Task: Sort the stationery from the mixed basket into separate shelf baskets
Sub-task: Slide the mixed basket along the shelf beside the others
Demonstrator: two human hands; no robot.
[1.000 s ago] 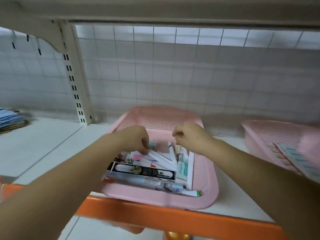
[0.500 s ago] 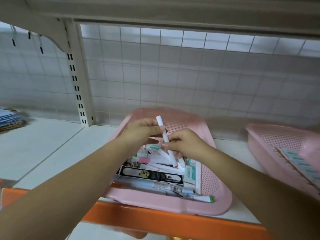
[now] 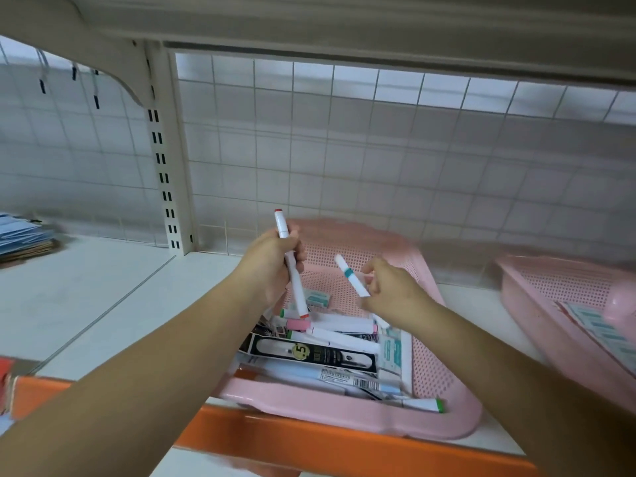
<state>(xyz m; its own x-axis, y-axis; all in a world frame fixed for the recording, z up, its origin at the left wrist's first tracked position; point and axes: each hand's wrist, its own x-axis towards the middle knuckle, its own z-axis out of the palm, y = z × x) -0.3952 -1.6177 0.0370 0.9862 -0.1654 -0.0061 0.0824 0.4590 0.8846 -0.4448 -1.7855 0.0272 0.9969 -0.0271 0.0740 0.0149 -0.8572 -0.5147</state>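
Note:
The pink mixed basket (image 3: 347,413) sits on the shelf in front of me, holding several white markers, a black pen box (image 3: 309,353) and small packets. My left hand (image 3: 272,266) is closed around a white marker with red ends (image 3: 297,287), held nearly upright above the basket's left side. My right hand (image 3: 389,290) pinches a shorter white marker with a teal band (image 3: 351,275), tilted up to the left over the basket's middle. The two markers are apart.
A second pink basket (image 3: 537,304) with a striped packet stands at the right. The white shelf (image 3: 103,304) has an orange front edge (image 3: 309,445). A stack of blue papers (image 3: 24,235) lies at the far left. A shelf upright (image 3: 165,166) and wire grid back stand behind.
Both hands rose out of the basket. The red-ended marker passed into my left hand, and my right hand now lifts a teal-banded marker.

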